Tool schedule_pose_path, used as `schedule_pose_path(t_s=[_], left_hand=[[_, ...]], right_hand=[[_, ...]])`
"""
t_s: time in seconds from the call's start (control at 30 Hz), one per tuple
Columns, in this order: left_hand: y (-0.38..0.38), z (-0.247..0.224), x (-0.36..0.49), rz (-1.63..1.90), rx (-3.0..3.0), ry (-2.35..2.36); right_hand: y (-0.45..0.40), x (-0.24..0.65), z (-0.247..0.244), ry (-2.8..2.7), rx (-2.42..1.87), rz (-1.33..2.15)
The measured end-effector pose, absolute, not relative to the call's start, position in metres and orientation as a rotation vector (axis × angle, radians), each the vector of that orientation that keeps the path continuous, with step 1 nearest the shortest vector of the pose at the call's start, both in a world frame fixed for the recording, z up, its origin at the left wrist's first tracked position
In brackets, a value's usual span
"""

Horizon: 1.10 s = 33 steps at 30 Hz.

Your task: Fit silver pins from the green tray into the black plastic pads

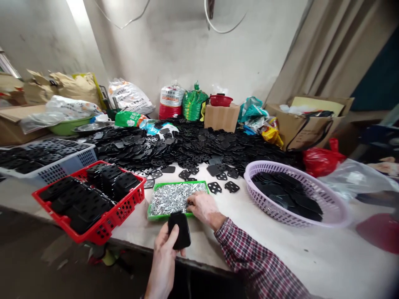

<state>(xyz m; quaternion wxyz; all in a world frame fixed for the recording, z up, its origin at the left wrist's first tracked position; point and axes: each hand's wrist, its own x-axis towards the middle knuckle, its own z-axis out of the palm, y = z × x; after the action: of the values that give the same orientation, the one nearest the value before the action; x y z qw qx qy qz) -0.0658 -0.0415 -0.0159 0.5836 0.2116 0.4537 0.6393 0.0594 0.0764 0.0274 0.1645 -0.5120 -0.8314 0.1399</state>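
Note:
My left hand [165, 253] grips a flat black plate [180, 232] near the table's front edge, its thumb lying across the plate's face. Just beyond, a green tray [151, 217] holds a heap of small silvery metal pins [171, 197]. At the tray's right side, my right hand [202, 206] has its fingertips pressed together down among the pins. Whatever lies between those fingertips is too small to make out. Loose black plates with holes [232, 186] rest on the table behind the tray.
A red basket [124, 214] of black plates stands left, with a grey basket [62, 166] behind it. On the right sits a lilac basket [280, 218] of black pieces. A large black pile [199, 145], bags and a cardboard box [222, 117] line the back.

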Motion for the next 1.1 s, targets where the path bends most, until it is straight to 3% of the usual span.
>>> schedule_pose_path(t_s=[0.47,0.63,0.73,0.87,1.1], left_hand=[[-0.043,0.000,-0.068,1.521,0.495,0.957],[-0.045,0.003,-0.063,1.371,0.382,0.816],[-0.047,0.010,-0.058,1.338,0.424,0.801],[-0.050,0.017,-0.053,1.323,0.538,0.839],[-0.051,0.018,-0.049,1.320,0.756,1.086]], right_hand=[[0.068,0.075,0.029,-2.098,-1.299,0.668],[0.037,0.080,0.036,-1.434,-0.904,1.465],[0.024,0.085,0.039,-1.126,-0.756,1.691],[0.014,0.092,0.043,-1.180,-0.776,1.635],[0.003,0.099,0.055,-1.487,-1.010,1.196]])
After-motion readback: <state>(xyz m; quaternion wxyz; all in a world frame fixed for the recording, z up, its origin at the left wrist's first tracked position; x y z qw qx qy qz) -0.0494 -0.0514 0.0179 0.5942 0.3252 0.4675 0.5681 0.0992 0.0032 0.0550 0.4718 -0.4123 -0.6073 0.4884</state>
